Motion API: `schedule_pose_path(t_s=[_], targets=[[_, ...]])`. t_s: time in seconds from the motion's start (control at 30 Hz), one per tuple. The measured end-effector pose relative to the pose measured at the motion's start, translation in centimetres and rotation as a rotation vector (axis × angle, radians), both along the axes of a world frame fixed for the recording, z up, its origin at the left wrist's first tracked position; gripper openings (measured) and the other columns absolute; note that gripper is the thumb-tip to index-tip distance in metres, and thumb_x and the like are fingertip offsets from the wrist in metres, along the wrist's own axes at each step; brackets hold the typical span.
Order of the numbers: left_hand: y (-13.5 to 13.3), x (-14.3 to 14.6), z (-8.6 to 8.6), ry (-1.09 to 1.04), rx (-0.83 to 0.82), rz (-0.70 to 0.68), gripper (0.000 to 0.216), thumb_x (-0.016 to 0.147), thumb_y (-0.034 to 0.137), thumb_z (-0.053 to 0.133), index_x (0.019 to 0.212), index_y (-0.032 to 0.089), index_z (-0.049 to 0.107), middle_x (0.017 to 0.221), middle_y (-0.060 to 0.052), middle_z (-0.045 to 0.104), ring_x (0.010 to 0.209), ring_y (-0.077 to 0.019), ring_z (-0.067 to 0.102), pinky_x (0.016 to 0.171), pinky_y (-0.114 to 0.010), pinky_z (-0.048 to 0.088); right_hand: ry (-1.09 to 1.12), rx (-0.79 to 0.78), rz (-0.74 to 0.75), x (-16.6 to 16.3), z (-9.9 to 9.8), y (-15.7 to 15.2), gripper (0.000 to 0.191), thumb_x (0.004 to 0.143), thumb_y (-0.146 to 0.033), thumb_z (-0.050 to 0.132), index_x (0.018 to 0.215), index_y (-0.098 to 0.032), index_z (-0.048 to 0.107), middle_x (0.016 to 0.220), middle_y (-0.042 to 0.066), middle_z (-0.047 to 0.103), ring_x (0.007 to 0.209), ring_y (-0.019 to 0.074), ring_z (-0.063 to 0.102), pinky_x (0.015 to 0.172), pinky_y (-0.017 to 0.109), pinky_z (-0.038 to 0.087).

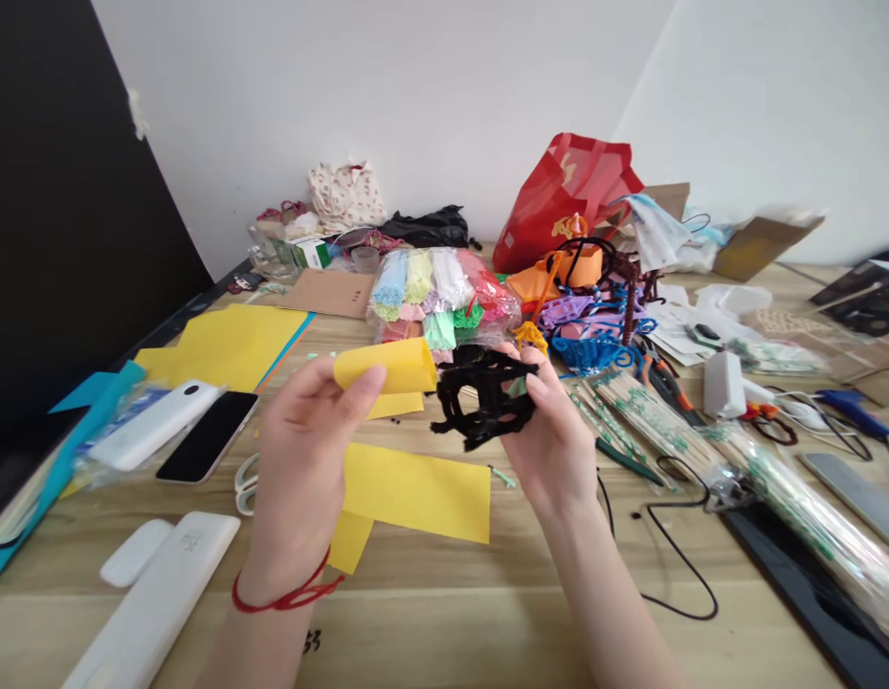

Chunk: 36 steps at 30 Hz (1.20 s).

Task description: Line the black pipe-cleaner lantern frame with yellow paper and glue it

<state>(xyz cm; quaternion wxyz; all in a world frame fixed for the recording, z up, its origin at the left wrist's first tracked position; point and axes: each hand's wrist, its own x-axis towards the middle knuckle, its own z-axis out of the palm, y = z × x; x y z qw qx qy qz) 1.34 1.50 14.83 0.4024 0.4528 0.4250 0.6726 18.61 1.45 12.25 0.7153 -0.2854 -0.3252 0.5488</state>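
My left hand (pixel 304 450), with a red string round the wrist, pinches a rolled piece of yellow paper (pixel 388 367) between thumb and fingers. My right hand (pixel 551 435) grips a small black cage-like frame of pipe cleaners (pixel 483 394). The roll's end points at the frame's left side and almost touches it. Both are held above the wooden table (pixel 444 593). Below them lie flat yellow paper pieces (pixel 415 490).
Left: yellow sheets (pixel 233 344), a black phone (pixel 207 435), white power banks (pixel 153 421), scissors (pixel 247 481). Behind: a bag of coloured pipe cleaners (pixel 436 287), pipe-cleaner shapes (pixel 591 321), a red bag (pixel 569 196). Right: packs of sticks (pixel 674 426), pliers, a black cable (pixel 674 545).
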Motion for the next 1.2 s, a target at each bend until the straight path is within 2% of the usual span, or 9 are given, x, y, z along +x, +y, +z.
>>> schedule_pose_path(t_s=[0.13, 0.3, 0.57, 0.8, 0.93, 1.1, 1.2], targets=[[-0.9, 0.1, 0.0, 0.018, 0.111, 0.084, 0.017, 0.077, 0.040, 0.084, 0.078, 0.026, 0.073, 0.077, 0.003, 0.069, 0.075, -0.0131, 0.065, 0.072, -0.025, 0.056, 0.060, -0.019, -0.013, -0.3, 0.0, 0.0, 0.017, 0.082, -0.034, 0.076, 0.095, -0.030, 0.066, 0.116, -0.003, 0.069, 0.103, 0.0143, 0.065, 0.090, 0.028, 0.053], [-1.4, 0.2, -0.2, 0.090, 0.131, 0.024, 0.011, 0.081, 0.036, 0.081, 0.083, 0.028, 0.074, 0.082, 0.004, 0.072, 0.076, -0.0125, 0.066, 0.071, -0.024, 0.055, 0.044, 0.022, -0.004, -0.6, 0.0, -0.2, 0.019, 0.081, -0.034, 0.078, 0.094, -0.030, 0.064, 0.124, -0.001, 0.068, 0.107, 0.0171, 0.065, 0.096, 0.035, 0.055], [-1.1, 0.4, -0.4, 0.248, 0.139, 0.033, 0.023, 0.079, 0.039, 0.082, 0.072, 0.024, 0.066, 0.069, 0.003, 0.058, 0.067, -0.0137, 0.051, 0.061, -0.028, 0.042, 0.017, 0.105, -0.033, -0.7, 0.3, -0.8, 0.020, 0.080, -0.034, 0.079, 0.092, -0.031, 0.063, 0.130, -0.002, 0.065, 0.120, 0.0172, 0.061, 0.104, 0.033, 0.050], [-1.2, 0.4, -0.6, 0.322, 0.184, 0.025, 0.014, 0.082, 0.032, 0.080, 0.078, 0.026, 0.068, 0.074, 0.003, 0.059, 0.071, -0.0142, 0.053, 0.067, -0.030, 0.041, -0.021, 0.087, -0.065, -0.7, 0.3, -0.7, 0.023, 0.080, -0.038, 0.080, 0.093, -0.032, 0.062, 0.129, -0.002, 0.065, 0.120, 0.0197, 0.062, 0.102, 0.039, 0.053], [-1.0, 0.0, -0.6, 0.380, 0.257, -0.004, 0.009, 0.083, 0.026, 0.078, 0.083, 0.027, 0.070, 0.080, 0.003, 0.062, 0.077, -0.0143, 0.056, 0.071, -0.030, 0.042, -0.001, 0.060, -0.076, -0.7, 0.4, -0.7, 0.021, 0.080, -0.036, 0.079, 0.093, -0.031, 0.063, 0.128, -0.001, 0.066, 0.118, 0.0184, 0.063, 0.104, 0.037, 0.051], [-0.8, -0.2, -0.3, 0.457, 0.426, -0.051, 0.015, 0.085, 0.018, 0.076, 0.091, 0.031, 0.071, 0.086, 0.003, 0.067, 0.081, -0.0167, 0.059, 0.074, -0.033, 0.046, 0.061, 0.051, -0.042, -0.7, 0.5, -0.9, 0.017, 0.082, -0.033, 0.078, 0.093, -0.031, 0.066, 0.123, -0.003, 0.069, 0.113, 0.0159, 0.065, 0.103, 0.033, 0.051], [-0.9, -0.3, -0.2, 0.500, 0.466, -0.070, 0.021, 0.085, 0.017, 0.074, 0.097, 0.035, 0.072, 0.093, 0.002, 0.069, 0.088, -0.0204, 0.061, 0.079, -0.038, 0.048, 0.068, 0.048, -0.026, -0.7, 0.6, -0.9, 0.015, 0.083, -0.033, 0.077, 0.094, -0.031, 0.067, 0.123, -0.003, 0.069, 0.112, 0.0162, 0.065, 0.101, 0.033, 0.052]])
